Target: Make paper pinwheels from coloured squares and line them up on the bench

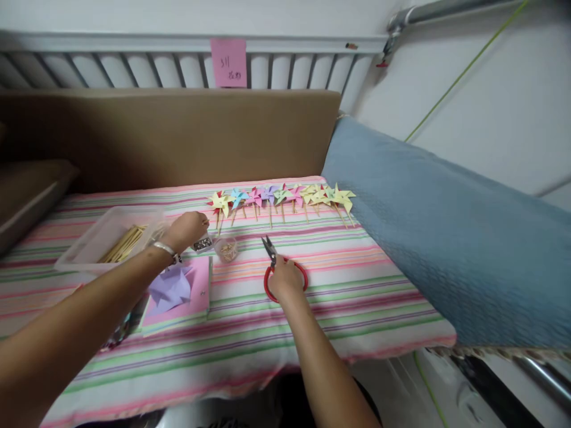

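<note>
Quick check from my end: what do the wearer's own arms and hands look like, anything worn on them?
The left hand is ungloved, with a silver-coloured bangle at its wrist. The right hand is ungloved too, with nothing visible at its wrist. No sleeve shows on the left forearm or right forearm.

Soft light in here, far wall (pixel 134 15) pretty bright, board (pixel 178 137) kinda dim, and the cloth (pixel 357 327) looks blurry along its near edge.
</note>
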`<state>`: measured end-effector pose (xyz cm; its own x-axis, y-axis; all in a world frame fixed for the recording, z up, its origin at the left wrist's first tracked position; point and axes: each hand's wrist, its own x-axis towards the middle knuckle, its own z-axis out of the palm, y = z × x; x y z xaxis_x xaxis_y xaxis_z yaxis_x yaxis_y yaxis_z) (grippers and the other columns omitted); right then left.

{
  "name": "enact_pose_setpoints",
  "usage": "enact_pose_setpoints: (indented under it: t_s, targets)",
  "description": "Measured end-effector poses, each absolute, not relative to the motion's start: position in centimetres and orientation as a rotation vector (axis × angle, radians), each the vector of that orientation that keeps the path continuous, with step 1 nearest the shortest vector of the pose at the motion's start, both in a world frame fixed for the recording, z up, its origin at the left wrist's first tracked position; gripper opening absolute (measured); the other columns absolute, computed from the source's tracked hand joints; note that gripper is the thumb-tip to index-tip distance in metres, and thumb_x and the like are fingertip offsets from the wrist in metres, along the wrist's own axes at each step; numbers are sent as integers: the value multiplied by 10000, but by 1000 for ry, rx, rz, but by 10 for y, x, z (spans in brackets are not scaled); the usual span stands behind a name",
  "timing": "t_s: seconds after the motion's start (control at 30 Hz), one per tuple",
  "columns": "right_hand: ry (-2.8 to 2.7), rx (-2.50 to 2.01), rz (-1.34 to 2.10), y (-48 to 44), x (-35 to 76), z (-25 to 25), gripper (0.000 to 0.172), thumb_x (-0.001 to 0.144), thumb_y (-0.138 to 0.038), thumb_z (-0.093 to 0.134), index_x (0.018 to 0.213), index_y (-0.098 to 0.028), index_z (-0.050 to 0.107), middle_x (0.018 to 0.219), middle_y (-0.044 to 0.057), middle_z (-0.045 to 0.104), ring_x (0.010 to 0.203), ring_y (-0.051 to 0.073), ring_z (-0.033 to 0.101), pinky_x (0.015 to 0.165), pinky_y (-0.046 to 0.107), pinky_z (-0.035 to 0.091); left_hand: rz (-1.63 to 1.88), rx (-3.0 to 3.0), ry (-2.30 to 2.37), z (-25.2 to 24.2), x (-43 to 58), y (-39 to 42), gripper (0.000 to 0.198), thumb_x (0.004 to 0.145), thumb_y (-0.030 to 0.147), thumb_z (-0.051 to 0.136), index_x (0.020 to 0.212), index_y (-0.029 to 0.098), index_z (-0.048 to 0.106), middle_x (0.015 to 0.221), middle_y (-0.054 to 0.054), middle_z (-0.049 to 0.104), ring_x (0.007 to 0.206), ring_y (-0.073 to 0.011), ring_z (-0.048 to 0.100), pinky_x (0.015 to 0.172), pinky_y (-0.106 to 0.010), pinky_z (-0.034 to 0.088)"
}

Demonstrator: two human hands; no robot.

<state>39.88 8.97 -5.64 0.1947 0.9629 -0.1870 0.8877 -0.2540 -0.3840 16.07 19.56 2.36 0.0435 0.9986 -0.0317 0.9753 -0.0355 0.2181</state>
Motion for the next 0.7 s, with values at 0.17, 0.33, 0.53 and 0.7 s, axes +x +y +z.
enact_pose_setpoints:
  t_s: [0.17,0.33,0.53,0.7]
  targets:
    - [-1699,-2082,494,93,401,-47,323,832,-193,510,1118,-125,643,1081,192,641,1089,349,547,916,470,405,288,2119,1936,27,182,231,253,777,278,500,678,122,673,741,-167,689,743,-251,644,658,-311,440]
    - [-1338,-1249,973,100,390,-41,338,853,-310,546,1164,-191,597,1193,91,627,1114,218,561,943,341,437,706,1800,1411,38,257,201,452,899,463,337,1028,150,636,895,-110,698,662,-148,633,556,-248,455]
    - [-894,-923,1377,103,380,-56,299,854,-451,548,981,-187,610,690,-12,618,475,86,507,472,211,408,856,1476,1123,21,317,151,382,874,474,438,928,155,642,980,-117,685,805,-190,648,652,-296,505]
    - [-906,-1145,1265,107,386,-65,329,819,-458,555,965,-174,631,568,-42,555,379,68,371,390,205,281,783,2047,1340,-2,260,189,500,825,494,532,1188,154,585,1042,-118,673,923,-236,621,822,-373,485]
